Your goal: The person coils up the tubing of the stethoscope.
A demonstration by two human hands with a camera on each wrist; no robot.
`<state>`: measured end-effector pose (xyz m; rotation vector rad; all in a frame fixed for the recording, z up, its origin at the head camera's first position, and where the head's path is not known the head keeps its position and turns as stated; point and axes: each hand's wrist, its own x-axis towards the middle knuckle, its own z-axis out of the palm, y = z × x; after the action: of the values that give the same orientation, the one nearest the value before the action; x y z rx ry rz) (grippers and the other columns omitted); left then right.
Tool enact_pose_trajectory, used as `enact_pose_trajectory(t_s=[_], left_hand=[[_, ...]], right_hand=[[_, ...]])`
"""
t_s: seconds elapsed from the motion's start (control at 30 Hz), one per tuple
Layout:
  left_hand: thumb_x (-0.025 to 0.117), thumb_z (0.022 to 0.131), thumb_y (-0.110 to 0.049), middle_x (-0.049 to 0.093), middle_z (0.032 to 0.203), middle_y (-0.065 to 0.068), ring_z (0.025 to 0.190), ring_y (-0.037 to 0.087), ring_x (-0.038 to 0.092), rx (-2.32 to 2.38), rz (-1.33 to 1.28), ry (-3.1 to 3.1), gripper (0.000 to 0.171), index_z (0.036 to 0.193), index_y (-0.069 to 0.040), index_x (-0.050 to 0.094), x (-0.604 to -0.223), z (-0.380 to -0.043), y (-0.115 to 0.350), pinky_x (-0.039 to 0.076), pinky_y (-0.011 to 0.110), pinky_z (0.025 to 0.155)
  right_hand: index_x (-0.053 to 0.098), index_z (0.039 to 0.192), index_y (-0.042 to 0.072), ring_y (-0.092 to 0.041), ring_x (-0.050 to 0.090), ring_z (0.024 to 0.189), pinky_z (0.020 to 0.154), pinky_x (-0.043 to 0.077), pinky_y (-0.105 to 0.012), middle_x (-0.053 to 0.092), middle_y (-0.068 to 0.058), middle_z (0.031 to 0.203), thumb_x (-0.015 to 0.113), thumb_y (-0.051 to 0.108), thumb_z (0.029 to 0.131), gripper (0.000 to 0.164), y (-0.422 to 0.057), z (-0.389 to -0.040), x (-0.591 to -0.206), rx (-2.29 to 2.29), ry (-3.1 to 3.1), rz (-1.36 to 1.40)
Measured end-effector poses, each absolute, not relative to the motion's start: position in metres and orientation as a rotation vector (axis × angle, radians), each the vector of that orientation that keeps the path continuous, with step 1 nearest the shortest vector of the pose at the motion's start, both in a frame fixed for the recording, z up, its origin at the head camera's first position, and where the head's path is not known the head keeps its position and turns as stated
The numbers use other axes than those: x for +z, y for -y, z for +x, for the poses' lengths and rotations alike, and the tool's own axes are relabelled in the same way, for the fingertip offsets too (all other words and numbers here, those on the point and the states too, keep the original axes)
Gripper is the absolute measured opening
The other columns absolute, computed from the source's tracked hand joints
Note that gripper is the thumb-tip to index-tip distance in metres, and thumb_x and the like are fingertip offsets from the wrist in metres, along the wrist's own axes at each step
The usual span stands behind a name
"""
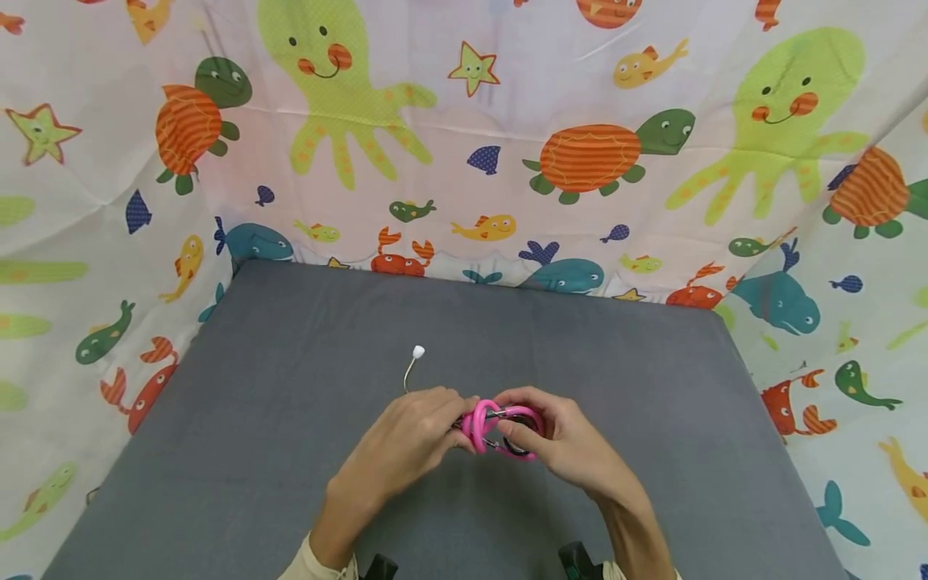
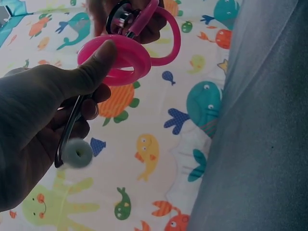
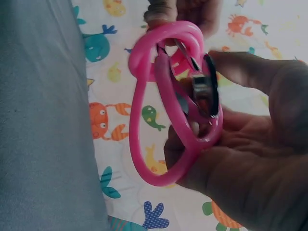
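Both hands hold a stethoscope above the grey surface, its pink tubing [image 1: 478, 424] bundled into loops. My left hand [image 1: 413, 435] pinches one end of the bundle, with the thumb across the tubing in the left wrist view. A metal ear tube [image 2: 70, 127] passes by its fingers and ends in a white eartip [image 2: 77, 153]. My right hand [image 1: 569, 443] grips the other end, its fingers and thumb around the loops. Beside that thumb, the dark-rimmed chest piece [image 3: 208, 86] lies against the tubing. The other eartip is not visible.
Beneath the hands is a grey cloth-covered table [image 1: 290, 387]. A white curtain [image 1: 464, 193] printed with sea animals stands along the back and both sides. A small thin dark item [image 1: 91, 495] shows at the table's left edge, too small to identify.
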<state>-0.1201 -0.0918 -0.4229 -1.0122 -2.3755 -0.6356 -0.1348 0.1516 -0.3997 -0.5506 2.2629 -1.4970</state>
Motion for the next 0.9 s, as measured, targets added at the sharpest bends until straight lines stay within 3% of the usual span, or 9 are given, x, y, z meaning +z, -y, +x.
enact_pose_trajectory(t_s=[0.13, 0.27, 0.37, 0.47, 0.6, 0.77, 0.9], left_hand=[[0.086, 0.077, -0.036, 0.066, 0.083, -0.005, 0.073, 0.005, 0.056, -0.644, -1.022, 2.394, 0.046, 0.111, -0.008, 0.075, -0.425, -0.124, 0.088, 0.052, 0.018, 0.070], [0.085, 0.079, -0.037, 0.067, 0.085, -0.004, 0.075, 0.004, 0.057, -0.637, -1.016, 2.442, 0.044, 0.112, -0.008, 0.075, -0.430, -0.129, 0.084, 0.053, 0.017, 0.070], [0.085, 0.079, -0.037, 0.069, 0.087, -0.004, 0.076, 0.005, 0.058, -0.638, -0.999, 2.486, 0.043, 0.110, -0.009, 0.074, -0.433, -0.132, 0.081, 0.054, 0.018, 0.070], [0.086, 0.078, -0.038, 0.069, 0.086, -0.004, 0.074, 0.005, 0.058, -0.638, -0.978, 2.529, 0.043, 0.107, -0.009, 0.073, -0.437, -0.137, 0.077, 0.054, 0.019, 0.070], [0.088, 0.076, -0.036, 0.071, 0.086, -0.002, 0.072, 0.006, 0.057, -0.680, -0.936, 2.588, 0.044, 0.107, -0.008, 0.074, -0.446, -0.148, 0.072, 0.054, 0.020, 0.069], [0.088, 0.077, -0.037, 0.071, 0.085, -0.001, 0.071, 0.006, 0.055, -0.707, -0.913, 2.664, 0.043, 0.106, -0.008, 0.075, -0.468, -0.175, 0.068, 0.051, 0.020, 0.068], [0.085, 0.081, -0.038, 0.073, 0.090, 0.001, 0.077, 0.011, 0.060, -0.667, -0.914, 2.724, 0.042, 0.107, -0.007, 0.075, -0.487, -0.204, 0.062, 0.056, 0.028, 0.074]], right_hand=[[0.070, 0.116, 0.006, -0.010, 0.062, 0.071, 0.066, 0.056, -0.026, 0.072, -0.010, 0.095, 0.079, 0.017, 0.093, 0.027, -0.147, -0.133, -0.408, -1.455, -2.458, -0.515], [0.073, 0.104, 0.008, -0.012, 0.061, 0.076, 0.067, 0.054, -0.024, 0.071, -0.005, 0.091, 0.075, 0.005, 0.084, 0.020, -0.141, -0.132, -0.416, -1.377, -2.694, -0.427], [0.075, 0.104, 0.008, -0.015, 0.056, 0.086, 0.072, 0.050, -0.025, 0.070, -0.003, 0.095, 0.073, 0.003, 0.081, 0.024, -0.137, -0.133, -0.420, -1.262, -2.843, -0.418], [0.075, 0.114, 0.005, -0.018, 0.049, 0.093, 0.072, 0.044, -0.026, 0.066, -0.005, 0.099, 0.073, 0.005, 0.083, 0.031, -0.136, -0.135, -0.425, -1.100, -2.957, -0.435], [0.066, 0.126, 0.000, -0.023, 0.052, 0.096, 0.074, 0.049, -0.031, 0.064, -0.012, 0.104, 0.080, 0.008, 0.086, 0.043, -0.136, -0.142, -0.436, -0.971, -3.084, -0.412], [0.066, 0.112, 0.002, -0.022, 0.059, 0.086, 0.073, 0.054, -0.036, 0.068, -0.012, 0.097, 0.090, 0.015, 0.080, 0.042, -0.140, -0.162, -0.453, -0.923, -3.184, -0.337], [0.068, 0.109, 0.002, -0.023, 0.060, 0.081, 0.071, 0.055, -0.038, 0.071, -0.012, 0.094, 0.091, 0.019, 0.081, 0.039, -0.142, -0.187, -0.472, -0.809, -3.218, -0.355]])
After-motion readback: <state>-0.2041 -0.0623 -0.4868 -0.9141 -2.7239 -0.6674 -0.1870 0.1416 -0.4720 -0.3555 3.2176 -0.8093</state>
